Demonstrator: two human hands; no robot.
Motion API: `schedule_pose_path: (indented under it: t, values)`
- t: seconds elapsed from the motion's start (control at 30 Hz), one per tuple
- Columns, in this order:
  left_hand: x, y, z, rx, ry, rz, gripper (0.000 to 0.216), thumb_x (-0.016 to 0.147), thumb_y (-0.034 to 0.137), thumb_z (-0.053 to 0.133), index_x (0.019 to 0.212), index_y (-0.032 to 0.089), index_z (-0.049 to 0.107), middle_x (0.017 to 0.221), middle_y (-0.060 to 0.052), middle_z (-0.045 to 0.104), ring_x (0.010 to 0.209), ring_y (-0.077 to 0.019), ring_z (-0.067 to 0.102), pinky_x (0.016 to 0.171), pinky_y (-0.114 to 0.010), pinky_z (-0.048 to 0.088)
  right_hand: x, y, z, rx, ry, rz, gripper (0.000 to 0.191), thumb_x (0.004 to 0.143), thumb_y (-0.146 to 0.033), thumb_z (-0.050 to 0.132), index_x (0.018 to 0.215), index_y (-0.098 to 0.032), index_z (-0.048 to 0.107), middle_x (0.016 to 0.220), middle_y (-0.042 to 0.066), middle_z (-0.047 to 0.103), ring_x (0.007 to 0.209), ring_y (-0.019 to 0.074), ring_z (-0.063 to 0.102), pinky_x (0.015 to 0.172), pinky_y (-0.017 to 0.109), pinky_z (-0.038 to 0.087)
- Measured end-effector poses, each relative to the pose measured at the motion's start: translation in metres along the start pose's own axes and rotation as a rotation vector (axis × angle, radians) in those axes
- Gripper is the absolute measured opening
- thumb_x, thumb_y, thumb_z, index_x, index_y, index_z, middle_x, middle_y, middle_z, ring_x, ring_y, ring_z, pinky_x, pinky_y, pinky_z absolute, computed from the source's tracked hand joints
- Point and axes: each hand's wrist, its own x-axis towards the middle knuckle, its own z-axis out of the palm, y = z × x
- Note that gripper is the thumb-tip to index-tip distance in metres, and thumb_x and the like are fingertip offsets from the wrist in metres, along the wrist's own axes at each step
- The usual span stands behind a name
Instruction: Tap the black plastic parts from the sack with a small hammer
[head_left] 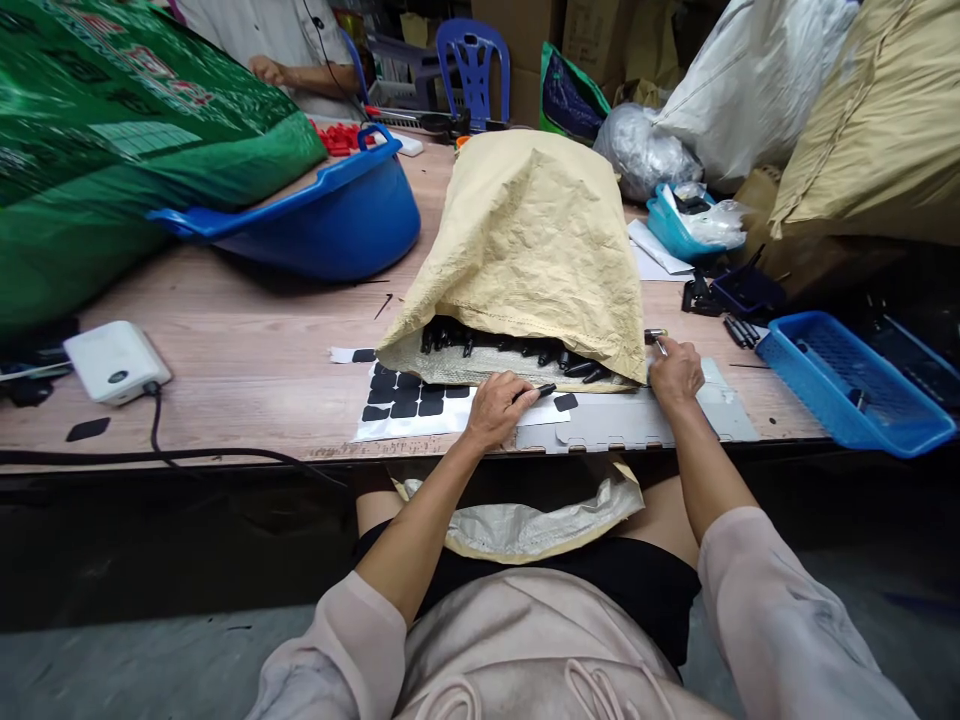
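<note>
My left hand (496, 408) is closed on a short black pen-like piece (541, 390) that points right, just in front of the mouth of a yellow woven sack (536, 230). Dark pen-like pieces (562, 358) show inside that mouth. At the sack's right corner, my right hand (676, 372) pinches a small slim object (657, 338), dark with a shiny part; its kind is unclear. A white sheet of black square stickers (405, 393) lies left of my left hand, partly under the sack. One loose black sticker (566, 401) is close to the held piece.
Grey cardboard (615, 422) lies along the front edge. A blue basket (862, 400) stands right; a big blue basin (337, 220) and white box (118, 362) with a cable stand left. Another sack (517, 525) gapes at my lap. Across the table is another person's hand (270, 72).
</note>
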Motion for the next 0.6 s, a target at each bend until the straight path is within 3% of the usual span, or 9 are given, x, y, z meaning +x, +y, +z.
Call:
schedule_pose_path:
  t: [0.3, 0.43, 0.5, 0.6]
  values:
    - [0.001, -0.001, -0.003, 0.06, -0.002, 0.001, 0.037, 0.108, 0.037, 0.042, 0.086, 0.023, 0.069, 0.092, -0.005, 0.066, 0.094, -0.0233, 0.058, 0.087, -0.038, 0.045, -0.005, -0.004, 0.012, -0.083, 0.086, -0.088, 0.041, 0.102, -0.024, 0.042, 0.131, -0.022, 0.072, 0.11, 0.015, 0.06, 0.098, 0.0267, 0.051, 0.078, 0.036, 0.04]
    - [-0.021, 0.014, -0.011, -0.033, 0.058, 0.101, 0.035, 0.108, 0.038, 0.038, 0.099, 0.022, 0.068, 0.101, -0.008, 0.07, 0.097, -0.0242, 0.061, 0.092, -0.04, 0.048, -0.007, -0.006, 0.011, -0.097, 0.086, -0.094, 0.041, 0.101, -0.022, 0.043, 0.132, -0.022, 0.071, 0.111, 0.016, 0.06, 0.1, 0.0278, 0.051, 0.079, 0.036, 0.041]
    - [-0.047, 0.021, -0.01, -0.104, -0.019, 0.189, 0.036, 0.108, 0.043, 0.039, 0.111, 0.023, 0.068, 0.106, -0.009, 0.072, 0.1, -0.0242, 0.064, 0.093, -0.038, 0.05, -0.008, -0.006, 0.01, -0.108, 0.08, -0.097, 0.041, 0.1, -0.02, 0.044, 0.132, -0.022, 0.07, 0.113, 0.016, 0.06, 0.101, 0.0281, 0.052, 0.08, 0.037, 0.042]
    - [-0.087, 0.018, 0.005, -0.146, -0.326, 0.264, 0.038, 0.107, 0.048, 0.041, 0.117, 0.025, 0.068, 0.104, -0.008, 0.075, 0.094, -0.0231, 0.07, 0.089, -0.035, 0.052, -0.008, -0.007, 0.01, -0.127, 0.07, -0.088, 0.042, 0.101, -0.019, 0.042, 0.133, -0.022, 0.069, 0.114, 0.016, 0.061, 0.103, 0.0285, 0.053, 0.08, 0.036, 0.042]
